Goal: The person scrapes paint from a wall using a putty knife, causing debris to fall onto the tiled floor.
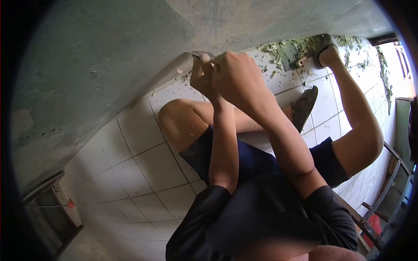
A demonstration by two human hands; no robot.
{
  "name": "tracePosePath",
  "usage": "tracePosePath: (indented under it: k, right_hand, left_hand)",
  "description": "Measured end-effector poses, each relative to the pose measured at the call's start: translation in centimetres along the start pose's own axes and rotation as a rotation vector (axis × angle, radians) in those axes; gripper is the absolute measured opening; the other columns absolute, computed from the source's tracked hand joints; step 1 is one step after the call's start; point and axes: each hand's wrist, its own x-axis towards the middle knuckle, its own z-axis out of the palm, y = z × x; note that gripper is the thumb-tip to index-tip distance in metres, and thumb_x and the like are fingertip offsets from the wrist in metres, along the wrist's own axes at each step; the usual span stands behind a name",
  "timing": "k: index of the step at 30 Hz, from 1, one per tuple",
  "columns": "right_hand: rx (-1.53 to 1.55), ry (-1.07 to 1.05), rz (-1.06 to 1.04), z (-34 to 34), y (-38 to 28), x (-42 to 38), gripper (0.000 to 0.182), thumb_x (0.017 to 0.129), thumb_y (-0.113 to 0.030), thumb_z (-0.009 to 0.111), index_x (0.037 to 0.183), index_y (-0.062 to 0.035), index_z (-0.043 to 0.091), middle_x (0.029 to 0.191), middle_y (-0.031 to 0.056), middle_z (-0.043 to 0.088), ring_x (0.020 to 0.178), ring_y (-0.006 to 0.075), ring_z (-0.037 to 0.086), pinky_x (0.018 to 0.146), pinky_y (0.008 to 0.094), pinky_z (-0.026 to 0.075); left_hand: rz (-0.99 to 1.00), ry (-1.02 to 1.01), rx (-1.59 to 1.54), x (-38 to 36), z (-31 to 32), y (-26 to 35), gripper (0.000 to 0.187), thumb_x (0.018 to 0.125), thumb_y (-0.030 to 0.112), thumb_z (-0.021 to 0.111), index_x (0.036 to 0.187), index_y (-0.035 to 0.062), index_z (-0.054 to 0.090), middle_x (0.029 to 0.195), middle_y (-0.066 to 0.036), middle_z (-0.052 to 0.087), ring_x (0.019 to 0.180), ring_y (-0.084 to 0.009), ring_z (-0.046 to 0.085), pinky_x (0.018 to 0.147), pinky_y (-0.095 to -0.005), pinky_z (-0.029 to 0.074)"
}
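Note:
My left hand (203,77) is closed, its thumb and fingers pressed together close to the wall. Right beside it, my right hand (238,75) is curled into a fist, its knuckles toward the wall. A thin, flat grey piece (198,53) shows at the fingertips, against the lower wall (130,52); I cannot tell whether it is a blade or a loose sheet of paint. The wall's grey-green paint has come off around there, baring a paler patch (217,26). What the right fingers enclose is hidden.
Green paint flakes (273,51) litter the white tiled floor (148,167) along the wall. A short tool-like handle (301,61) lies among them, near my sandalled foot (325,50). A metal frame (387,191) stands at right, a wooden frame (65,198) at lower left.

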Motion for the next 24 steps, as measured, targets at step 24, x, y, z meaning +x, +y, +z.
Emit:
tracePosePath:
  k: [24]
  right_hand:
    - [-0.04,-0.009,-0.103,-5.4,0.9,0.1,0.025,0.084,-0.016,0.057,0.08,0.0041,0.072,0.072,0.0306,0.061,0.071,0.0486,0.064,0.07,0.0511,0.053]
  left_hand:
    - [-0.011,-0.079,-0.136,-0.7,2.1,-1.1,0.038,0.105,0.029,0.051,0.085,-0.0032,0.058,0.068,-0.001,0.05,0.068,-0.009,0.044,0.062,-0.0295,0.042]
